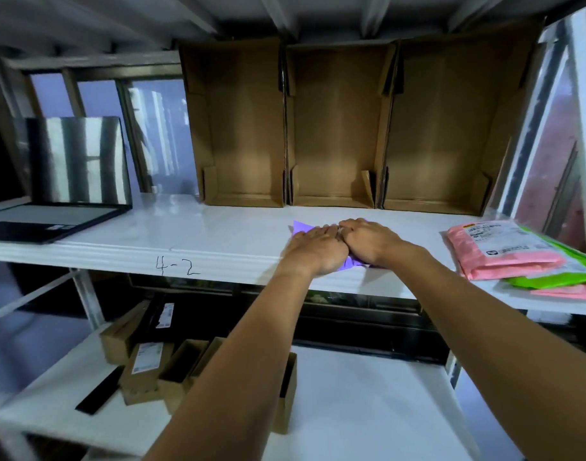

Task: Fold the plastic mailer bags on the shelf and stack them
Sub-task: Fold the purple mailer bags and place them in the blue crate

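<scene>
A purple mailer bag (299, 227) lies folded small on the white shelf (192, 227), mostly hidden under both hands. My left hand (315, 247) presses flat on its left part with straight fingers. My right hand (368, 239) lies beside it, touching the left hand and pressing the bag's right part, its fingers slightly bent. Only a purple corner at the far left and a strip near the shelf's front edge show. At the right end of the shelf sits a pile of pink mailer bags (504, 251) and green mailer bags (564, 277), the top pink one bearing a white label.
Three open cardboard boxes (338, 128) stand along the back of the shelf. An open laptop (62, 194) sits at the left end. "4-2" is written on the shelf's front edge. Small cardboard boxes (152, 367) lie on the lower shelf at the left.
</scene>
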`<state>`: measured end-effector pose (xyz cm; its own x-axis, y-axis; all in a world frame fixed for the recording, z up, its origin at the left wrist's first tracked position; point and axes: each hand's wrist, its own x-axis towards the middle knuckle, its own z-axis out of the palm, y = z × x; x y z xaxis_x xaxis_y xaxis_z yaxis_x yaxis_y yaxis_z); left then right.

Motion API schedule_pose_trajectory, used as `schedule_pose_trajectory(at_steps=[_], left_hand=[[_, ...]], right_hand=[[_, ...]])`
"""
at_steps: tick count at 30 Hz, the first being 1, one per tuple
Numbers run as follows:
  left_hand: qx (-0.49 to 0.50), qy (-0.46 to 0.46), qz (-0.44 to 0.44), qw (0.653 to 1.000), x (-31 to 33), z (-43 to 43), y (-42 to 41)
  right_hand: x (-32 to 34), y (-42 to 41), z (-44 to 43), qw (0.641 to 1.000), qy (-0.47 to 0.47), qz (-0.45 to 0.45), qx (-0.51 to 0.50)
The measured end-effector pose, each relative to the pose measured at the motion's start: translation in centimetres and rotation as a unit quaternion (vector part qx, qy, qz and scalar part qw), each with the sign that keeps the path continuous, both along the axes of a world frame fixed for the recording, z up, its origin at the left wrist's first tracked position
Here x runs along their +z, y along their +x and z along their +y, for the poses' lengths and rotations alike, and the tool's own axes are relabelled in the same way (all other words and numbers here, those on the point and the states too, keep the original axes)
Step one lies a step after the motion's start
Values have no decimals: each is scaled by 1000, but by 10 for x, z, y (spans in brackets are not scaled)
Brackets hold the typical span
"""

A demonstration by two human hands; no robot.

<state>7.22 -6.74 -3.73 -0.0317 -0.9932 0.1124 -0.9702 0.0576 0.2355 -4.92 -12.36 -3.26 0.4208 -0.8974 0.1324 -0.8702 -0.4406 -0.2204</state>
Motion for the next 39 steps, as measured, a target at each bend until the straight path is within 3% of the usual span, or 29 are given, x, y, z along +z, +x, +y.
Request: schedule_pose_trajectory(at_steps=[7, 18, 21, 24, 35, 39], left_hand=[[20, 13, 14, 1000, 2, 3, -3], [31, 17, -23, 999, 0, -10, -3], [23, 22, -8, 999, 0, -10, -1], [7, 37, -2, 999, 1, -9, 0], [9, 51, 16, 999, 2, -16, 8], [41, 72, 16, 996, 3, -14, 7]], right_hand=[[3, -4, 0, 999, -11, 29, 24], [1, -5, 0, 996, -43, -75, 36], [-1, -4, 1, 992, -98, -77, 34], [-4, -4, 2, 993, -81, -75, 30], [-1, 1, -7, 998, -38, 55, 17], [1, 2, 0, 998, -39, 44, 2]])
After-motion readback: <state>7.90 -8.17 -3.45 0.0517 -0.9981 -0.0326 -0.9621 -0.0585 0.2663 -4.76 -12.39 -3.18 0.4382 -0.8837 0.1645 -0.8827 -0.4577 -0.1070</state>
